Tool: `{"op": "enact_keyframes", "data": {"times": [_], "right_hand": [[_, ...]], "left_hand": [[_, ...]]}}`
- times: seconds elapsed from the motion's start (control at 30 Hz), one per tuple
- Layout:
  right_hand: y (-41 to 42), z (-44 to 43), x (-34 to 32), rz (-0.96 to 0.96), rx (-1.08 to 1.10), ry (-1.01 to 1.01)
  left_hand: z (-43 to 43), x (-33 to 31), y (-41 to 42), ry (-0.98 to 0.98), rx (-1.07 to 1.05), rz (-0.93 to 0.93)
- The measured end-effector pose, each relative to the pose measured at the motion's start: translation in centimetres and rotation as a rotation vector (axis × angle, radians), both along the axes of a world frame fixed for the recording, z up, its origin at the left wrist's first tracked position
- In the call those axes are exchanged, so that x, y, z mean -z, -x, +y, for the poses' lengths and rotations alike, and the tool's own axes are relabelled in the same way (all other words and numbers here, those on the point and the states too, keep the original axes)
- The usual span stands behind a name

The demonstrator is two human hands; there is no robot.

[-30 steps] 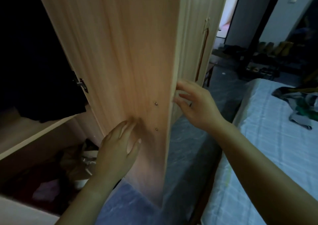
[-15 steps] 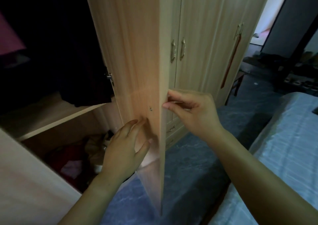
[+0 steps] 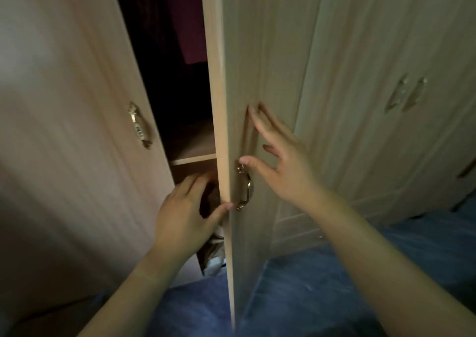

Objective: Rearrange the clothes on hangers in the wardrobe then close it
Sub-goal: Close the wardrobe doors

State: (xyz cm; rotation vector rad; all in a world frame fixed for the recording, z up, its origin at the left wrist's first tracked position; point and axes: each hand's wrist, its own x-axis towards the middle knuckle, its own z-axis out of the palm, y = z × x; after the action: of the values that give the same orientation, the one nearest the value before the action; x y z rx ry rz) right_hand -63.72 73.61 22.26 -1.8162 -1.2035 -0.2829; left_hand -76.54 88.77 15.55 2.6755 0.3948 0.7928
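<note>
Only a dim strip of the hanging clothes (image 3: 192,27) shows; the rest is hidden. The far handles (image 3: 405,94) are blurred.

left hand (image 3: 185,215): bare, fingers slender, nails short | right hand (image 3: 280,164): bare, pale thumbnail seen | left forearm (image 3: 134,285), right forearm (image 3: 373,254): left uncovered
</note>
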Motion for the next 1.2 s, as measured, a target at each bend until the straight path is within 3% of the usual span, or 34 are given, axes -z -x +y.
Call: {"op": "enact_keyframes", "data": {"times": [0.23,0.37,0.67,1.03,1.2], "right_hand": [[-1.3,11.3,1.8,-0.099,0.115,0.024],[-1.6,17.1,2.2,-0.075,0.211,-0.05],[-3.1,25.0,2.6,-0.023,0.406,-0.114],[-5.1,29.8,2.0,-0.023,0.594,-0.045],[-4.9,28.8,1.6,-0.043,0.544,0.04]], "left_hand": [[10.7,-2.3,-0.1,-0.013,-0.037,-0.112],[17.0,-5.4,-1.7,-0.146,-0.025,-0.252],[26.6,-6.3,-6.4,-0.448,0.021,-0.15],[29.5,-5.0,-7.7,-0.571,0.074,-0.197],[27.4,-4.9,-7.8,-0.45,0.112,-0.145]]}}
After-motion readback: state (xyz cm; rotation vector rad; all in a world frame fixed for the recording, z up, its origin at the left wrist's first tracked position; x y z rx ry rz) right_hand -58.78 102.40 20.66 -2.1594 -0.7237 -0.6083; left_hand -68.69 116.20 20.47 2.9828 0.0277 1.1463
